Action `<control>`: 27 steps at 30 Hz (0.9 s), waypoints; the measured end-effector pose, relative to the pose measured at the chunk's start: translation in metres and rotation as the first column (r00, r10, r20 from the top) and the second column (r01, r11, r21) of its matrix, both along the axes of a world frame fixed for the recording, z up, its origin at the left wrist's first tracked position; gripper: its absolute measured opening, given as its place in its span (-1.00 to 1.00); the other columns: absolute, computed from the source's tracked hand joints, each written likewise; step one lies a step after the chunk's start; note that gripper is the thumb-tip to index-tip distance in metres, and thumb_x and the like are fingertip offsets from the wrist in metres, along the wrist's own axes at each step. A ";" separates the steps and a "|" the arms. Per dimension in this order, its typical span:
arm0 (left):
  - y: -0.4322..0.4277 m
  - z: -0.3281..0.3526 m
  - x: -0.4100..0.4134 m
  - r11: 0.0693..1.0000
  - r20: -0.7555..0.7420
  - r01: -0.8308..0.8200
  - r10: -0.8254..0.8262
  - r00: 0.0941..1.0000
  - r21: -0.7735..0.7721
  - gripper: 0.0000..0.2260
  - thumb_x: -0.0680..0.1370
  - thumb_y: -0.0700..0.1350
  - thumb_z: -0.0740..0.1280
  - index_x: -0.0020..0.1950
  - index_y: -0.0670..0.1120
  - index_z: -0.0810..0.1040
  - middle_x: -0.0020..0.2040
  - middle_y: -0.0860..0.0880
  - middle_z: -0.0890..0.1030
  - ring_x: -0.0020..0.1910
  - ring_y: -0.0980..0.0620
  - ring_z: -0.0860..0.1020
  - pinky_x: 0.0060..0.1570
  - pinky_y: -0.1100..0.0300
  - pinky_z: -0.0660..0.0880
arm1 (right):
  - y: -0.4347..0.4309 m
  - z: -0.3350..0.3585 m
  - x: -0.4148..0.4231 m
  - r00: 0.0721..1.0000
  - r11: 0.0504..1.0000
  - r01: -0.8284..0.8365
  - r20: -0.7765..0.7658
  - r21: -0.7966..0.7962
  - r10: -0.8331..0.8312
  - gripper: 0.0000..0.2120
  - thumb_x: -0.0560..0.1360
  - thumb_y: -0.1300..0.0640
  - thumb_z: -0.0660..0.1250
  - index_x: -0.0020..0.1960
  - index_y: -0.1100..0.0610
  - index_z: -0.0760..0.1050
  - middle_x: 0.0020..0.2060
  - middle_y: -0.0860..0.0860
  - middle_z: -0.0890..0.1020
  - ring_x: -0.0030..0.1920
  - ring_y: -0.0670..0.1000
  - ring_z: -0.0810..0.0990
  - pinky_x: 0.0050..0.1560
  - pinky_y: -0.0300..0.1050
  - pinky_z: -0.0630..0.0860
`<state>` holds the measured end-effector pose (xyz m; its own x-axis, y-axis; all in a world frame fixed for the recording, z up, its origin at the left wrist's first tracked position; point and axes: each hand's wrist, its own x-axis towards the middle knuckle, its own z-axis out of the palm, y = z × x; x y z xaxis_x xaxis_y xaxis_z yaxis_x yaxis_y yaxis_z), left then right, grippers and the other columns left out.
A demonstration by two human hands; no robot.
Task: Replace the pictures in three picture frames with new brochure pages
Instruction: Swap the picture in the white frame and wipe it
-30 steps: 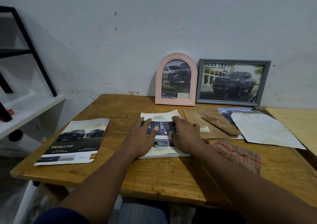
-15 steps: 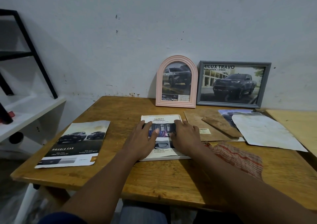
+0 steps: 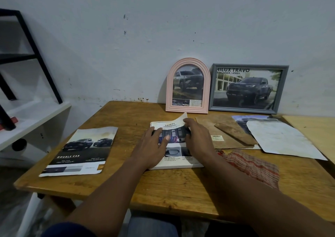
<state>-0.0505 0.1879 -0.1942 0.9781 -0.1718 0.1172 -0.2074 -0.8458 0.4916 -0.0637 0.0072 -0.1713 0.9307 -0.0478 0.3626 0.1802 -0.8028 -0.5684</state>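
A white picture frame [image 3: 178, 165] lies flat at the middle of the wooden table [image 3: 163, 187], with a "SAFETY" brochure page [image 3: 167, 125] on top of it. My left hand [image 3: 154, 146] presses flat on the page's left part. My right hand [image 3: 198, 139] rests on the right part, and the page's far right corner curls up beside its fingers. A pink arched frame [image 3: 188, 86] and a grey rectangular frame [image 3: 248, 89], both showing truck pictures, lean against the wall behind.
A "DOUBLE CAB" brochure [image 3: 81, 151] lies at the left. A brown backing board [image 3: 223, 133], loose pages [image 3: 282, 138] and a checked cloth [image 3: 253, 166] lie at the right. A white shelf with a black metal rack [image 3: 36, 113] stands left of the table.
The page's far right corner has lifted and curled up by my right hand. Both hands stay on the page with slight shifts.
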 end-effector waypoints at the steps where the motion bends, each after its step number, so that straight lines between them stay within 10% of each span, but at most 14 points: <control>1: 0.001 0.000 0.001 1.000 -0.002 0.007 -0.007 1.000 0.001 -0.42 0.67 0.28 0.01 0.64 0.06 0.12 0.66 -0.02 0.06 0.62 -0.06 0.07 0.52 -0.10 0.21 | -0.001 0.002 0.000 1.000 0.997 0.005 0.012 0.082 -0.006 -0.50 0.54 0.32 0.35 0.43 0.03 0.39 0.29 0.02 0.56 0.23 0.01 0.54 0.08 0.01 0.65; 6: 0.006 0.005 0.003 0.998 0.072 0.055 -0.054 0.996 -0.016 -0.40 0.65 0.32 -0.02 0.59 0.04 0.26 0.59 0.00 0.25 0.56 -0.09 0.22 0.46 -0.19 0.28 | -0.019 0.022 0.005 0.993 0.927 0.069 0.063 0.369 -0.099 -0.68 0.58 0.34 0.30 0.24 0.04 0.56 0.17 -0.05 0.59 0.01 -0.17 0.54 -0.35 -0.48 0.49; 13: -0.039 0.044 0.009 0.986 0.171 0.143 -0.126 0.977 -0.085 -0.46 0.64 0.20 0.22 0.59 0.10 0.25 0.58 0.06 0.24 0.47 -0.05 0.34 0.36 -0.11 0.44 | -0.083 0.063 0.015 0.980 0.775 0.118 0.053 0.621 -0.192 -0.77 0.56 0.34 0.32 0.00 0.04 0.64 -0.05 -0.07 0.67 0.01 -0.02 0.65 -0.05 -0.10 0.66; 27: -0.269 0.039 0.028 0.871 0.095 0.482 -0.490 0.866 0.098 -0.44 0.60 0.22 0.25 0.56 0.05 0.33 0.59 -0.02 0.23 0.54 -0.08 0.25 0.45 -0.09 0.31 | -0.317 0.071 -0.012 0.898 0.829 0.427 -0.061 0.360 -0.436 -0.80 0.56 0.30 0.34 0.00 0.05 0.67 -0.06 -0.01 0.68 -0.05 0.06 0.67 -0.11 -0.01 0.66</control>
